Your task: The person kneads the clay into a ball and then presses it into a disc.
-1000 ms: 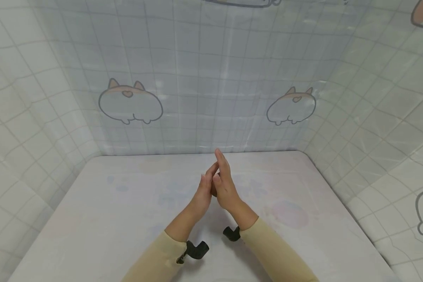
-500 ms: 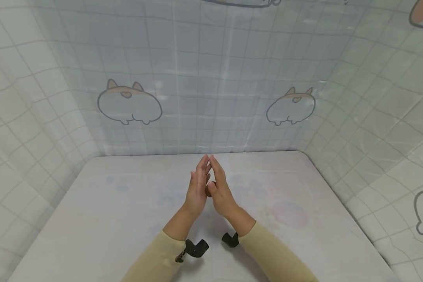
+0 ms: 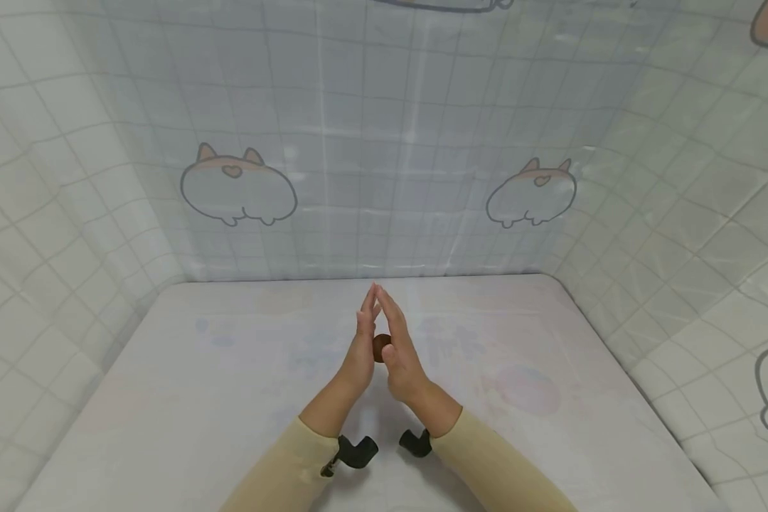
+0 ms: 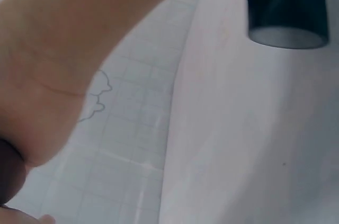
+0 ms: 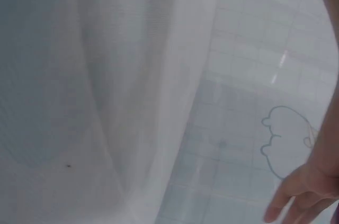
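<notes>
A small brown ball sits between the two palms, partly covered by the right thumb. My left hand stands on edge with straight fingers, its palm against the ball. Opposite it, my right hand leans in with straight fingers, and the fingertips of both hands meet at the top. In the left wrist view, the dark ball presses against the heel of the left hand at the left edge. Several fingers show at the lower right of the right wrist view; whose hand they belong to, I cannot tell.
Under the hands lies a white table with faint coloured patches. Grid-patterned sheets with cartoon animals form a back wall and side walls. Black camera mounts stick out from both cuffs.
The hands have shifted against each other, the right sliding back toward the body until the fingertips line up. More of the brown ball now shows between the palms.
</notes>
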The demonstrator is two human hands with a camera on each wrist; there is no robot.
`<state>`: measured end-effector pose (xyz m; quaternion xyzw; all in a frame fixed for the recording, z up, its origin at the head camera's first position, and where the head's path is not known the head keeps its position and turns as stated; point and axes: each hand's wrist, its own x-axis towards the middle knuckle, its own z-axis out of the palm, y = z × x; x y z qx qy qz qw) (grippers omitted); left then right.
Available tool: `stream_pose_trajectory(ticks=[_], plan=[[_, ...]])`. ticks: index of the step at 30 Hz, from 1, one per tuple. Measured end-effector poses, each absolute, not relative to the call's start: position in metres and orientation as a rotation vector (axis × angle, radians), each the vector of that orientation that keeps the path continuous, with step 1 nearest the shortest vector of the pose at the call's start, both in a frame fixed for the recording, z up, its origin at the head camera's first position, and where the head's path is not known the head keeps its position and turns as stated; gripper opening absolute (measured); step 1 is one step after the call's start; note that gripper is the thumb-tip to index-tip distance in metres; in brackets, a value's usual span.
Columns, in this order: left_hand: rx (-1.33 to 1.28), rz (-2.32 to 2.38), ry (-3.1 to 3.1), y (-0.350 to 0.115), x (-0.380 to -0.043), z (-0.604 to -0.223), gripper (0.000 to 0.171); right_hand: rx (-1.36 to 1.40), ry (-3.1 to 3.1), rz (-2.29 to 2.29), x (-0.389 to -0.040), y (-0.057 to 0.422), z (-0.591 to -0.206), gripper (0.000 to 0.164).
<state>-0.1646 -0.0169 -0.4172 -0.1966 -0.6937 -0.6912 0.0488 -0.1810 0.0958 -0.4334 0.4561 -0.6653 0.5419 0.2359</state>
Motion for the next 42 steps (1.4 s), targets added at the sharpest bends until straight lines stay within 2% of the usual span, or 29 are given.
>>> stream_pose_trajectory(ticks=[8,16,23,30,42], plan=[[-0.543,-2.045,-2.279,-0.013,-0.161,-0.422,0.074,1.115,-1.858,1.483,-0.18,0.101,-0.423,0.083],[-0.748,-2.064,-2.287,-0.01,-0.153,-0.423,0.073,0.948,-2.02,1.571,-0.192,0.109,-0.425,0.083],[-0.889,-2.175,-2.111,-0.015,-0.152,-0.419,0.093,0.879,-2.192,1.71,-0.192,0.109,-0.431,0.095],[-0.929,-2.166,-1.936,-0.016,-0.153,-0.415,0.086,1.001,-2.162,1.588,-0.188,0.106,-0.433,0.09],[-0.612,-2.034,-1.897,-0.022,-0.157,-0.414,0.087,1.325,-1.989,1.534,-0.168,0.096,-0.437,0.084]])
